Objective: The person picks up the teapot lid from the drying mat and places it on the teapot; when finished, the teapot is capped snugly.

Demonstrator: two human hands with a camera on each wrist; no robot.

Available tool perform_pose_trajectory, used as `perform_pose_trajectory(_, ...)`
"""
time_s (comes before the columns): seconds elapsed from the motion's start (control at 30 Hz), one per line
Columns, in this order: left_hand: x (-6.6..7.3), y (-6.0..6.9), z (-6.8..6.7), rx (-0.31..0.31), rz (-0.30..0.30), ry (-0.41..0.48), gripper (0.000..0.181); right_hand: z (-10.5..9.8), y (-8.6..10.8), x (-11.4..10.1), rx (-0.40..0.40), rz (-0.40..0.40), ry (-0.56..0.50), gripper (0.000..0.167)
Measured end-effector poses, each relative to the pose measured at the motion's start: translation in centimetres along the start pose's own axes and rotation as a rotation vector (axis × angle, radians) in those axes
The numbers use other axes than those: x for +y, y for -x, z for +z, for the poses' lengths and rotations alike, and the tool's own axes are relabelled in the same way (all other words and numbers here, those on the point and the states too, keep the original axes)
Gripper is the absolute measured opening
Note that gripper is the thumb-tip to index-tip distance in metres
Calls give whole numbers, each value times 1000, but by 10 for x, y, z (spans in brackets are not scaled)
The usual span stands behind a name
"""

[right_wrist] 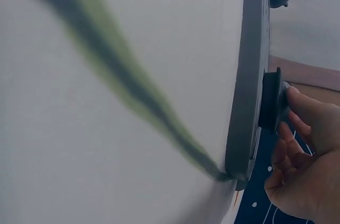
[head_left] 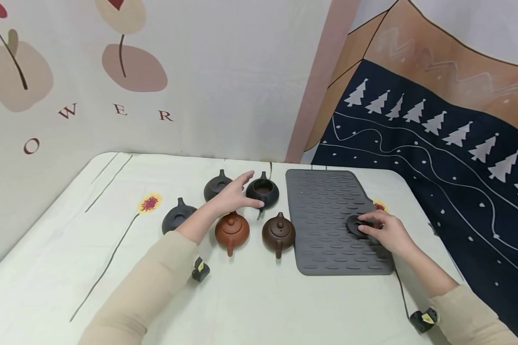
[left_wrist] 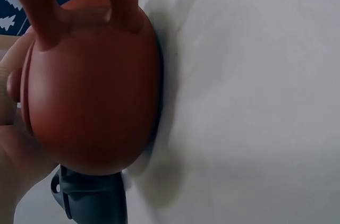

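My left hand (head_left: 235, 196) reaches to the lidless black teapot (head_left: 271, 196), its thumb and fingers spread apart at the pot's left side. Whether the fingertips touch the pot cannot be told. On the grey ridged mat (head_left: 323, 206), my right hand (head_left: 390, 232) pinches a black teapot lid (head_left: 352, 225). In the right wrist view, thumb and fingers meet the outer side of that lid (right_wrist: 271, 99), whose other side is against the mat. Below my left hand sits a reddish-orange teapot (head_left: 232, 232) with its lid on, large in the left wrist view.
A dark brown lidded teapot (head_left: 278, 235) stands beside the mat's left edge. Two dark grey teapots (head_left: 215, 187) (head_left: 177, 218) stand behind and left of my left forearm. A patterned cloth wall (head_left: 224, 105) rises behind the table (head_left: 250, 306).
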State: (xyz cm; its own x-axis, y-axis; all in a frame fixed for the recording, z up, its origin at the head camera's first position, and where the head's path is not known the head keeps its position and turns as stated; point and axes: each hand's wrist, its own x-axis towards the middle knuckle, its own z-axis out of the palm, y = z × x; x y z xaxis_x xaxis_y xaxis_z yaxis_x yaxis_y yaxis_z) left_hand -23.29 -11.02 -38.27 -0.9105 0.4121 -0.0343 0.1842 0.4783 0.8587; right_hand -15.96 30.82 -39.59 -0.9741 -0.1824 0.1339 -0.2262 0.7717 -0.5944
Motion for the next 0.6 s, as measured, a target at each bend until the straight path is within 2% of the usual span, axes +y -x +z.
perform_pose_trajectory(0.3, -8, -8, 3, -14, -42, 15, 101, 3, -1, -2, 34, 5, 18, 15)
perform_pose_trajectory(0.6, -9, -8, 9, -8, -63, -54, 101, 4, 0, -5, 65, -1, 30, 9)
